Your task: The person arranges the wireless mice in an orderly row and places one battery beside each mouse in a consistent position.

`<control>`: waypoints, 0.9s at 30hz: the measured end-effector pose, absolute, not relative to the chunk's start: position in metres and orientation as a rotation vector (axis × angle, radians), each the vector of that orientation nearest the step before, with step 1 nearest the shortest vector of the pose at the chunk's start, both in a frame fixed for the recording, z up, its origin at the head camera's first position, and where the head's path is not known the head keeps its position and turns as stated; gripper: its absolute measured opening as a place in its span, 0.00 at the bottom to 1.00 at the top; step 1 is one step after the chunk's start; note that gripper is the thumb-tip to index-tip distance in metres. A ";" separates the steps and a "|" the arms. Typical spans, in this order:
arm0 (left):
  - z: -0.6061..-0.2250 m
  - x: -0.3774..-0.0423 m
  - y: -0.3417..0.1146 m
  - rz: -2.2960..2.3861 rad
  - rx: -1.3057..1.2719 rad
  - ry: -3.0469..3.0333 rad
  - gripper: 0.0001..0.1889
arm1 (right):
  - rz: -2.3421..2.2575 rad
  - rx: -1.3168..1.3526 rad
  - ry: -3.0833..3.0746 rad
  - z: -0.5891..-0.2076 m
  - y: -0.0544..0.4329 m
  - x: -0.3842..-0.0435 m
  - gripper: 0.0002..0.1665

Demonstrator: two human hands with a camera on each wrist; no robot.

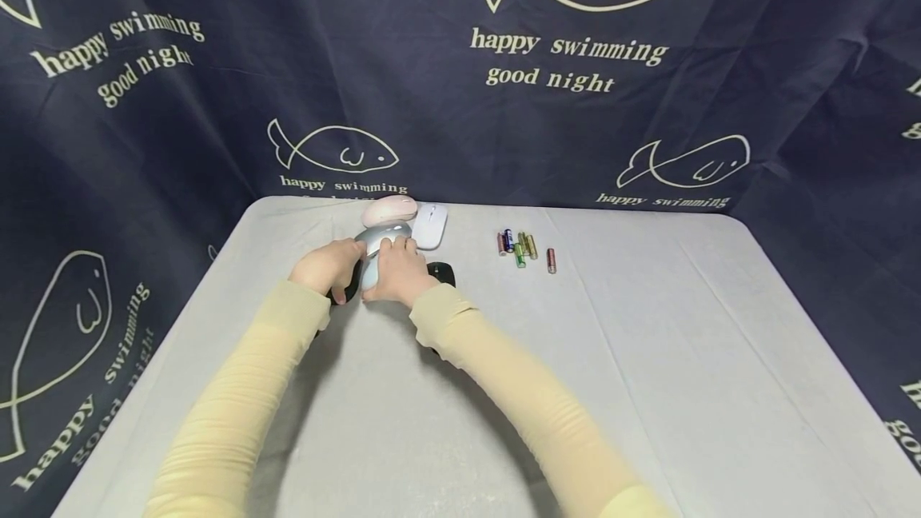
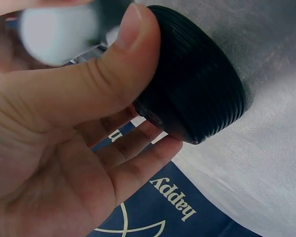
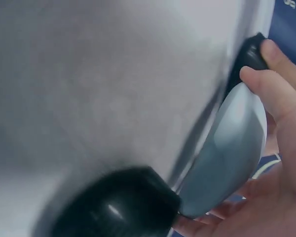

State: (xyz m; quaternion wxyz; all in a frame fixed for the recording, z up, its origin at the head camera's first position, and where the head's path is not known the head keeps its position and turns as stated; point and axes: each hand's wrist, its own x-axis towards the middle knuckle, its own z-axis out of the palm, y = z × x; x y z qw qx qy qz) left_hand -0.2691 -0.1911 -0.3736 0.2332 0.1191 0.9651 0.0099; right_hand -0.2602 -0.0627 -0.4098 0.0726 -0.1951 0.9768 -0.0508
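On the left part of the table, my left hand [image 1: 325,266] grips a black mouse [image 2: 202,81] with ridged sides, thumb on one side and fingers on the other. Right beside it, my right hand [image 1: 400,272] holds a pale blue mouse [image 3: 227,145] between thumb and fingers. A grey mouse [image 1: 384,236] lies just beyond both hands, partly covered by the fingers. Behind that sits a pink mouse [image 1: 388,210], with a white mouse [image 1: 430,227] to its right. Another black mouse [image 1: 442,272] shows from behind my right wrist.
Several small batteries [image 1: 520,246] lie grouped right of the mice, and a single red battery [image 1: 551,260] lies a little apart. A pale cloth covers the table [image 1: 647,358]. Dark blue curtains [image 1: 460,126] with fish prints hang behind and at the sides.
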 end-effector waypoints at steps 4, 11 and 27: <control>-0.374 -0.269 -0.193 0.045 0.329 2.661 0.41 | -0.170 -0.708 2.910 -0.396 -0.054 -0.263 0.56; -0.376 -0.269 -0.195 0.041 0.337 2.663 0.42 | -0.315 -0.930 2.856 -0.370 -0.021 -0.274 0.55; -0.376 -0.268 -0.195 0.053 0.348 2.664 0.40 | -0.393 -1.178 2.784 -0.360 0.073 -0.289 0.57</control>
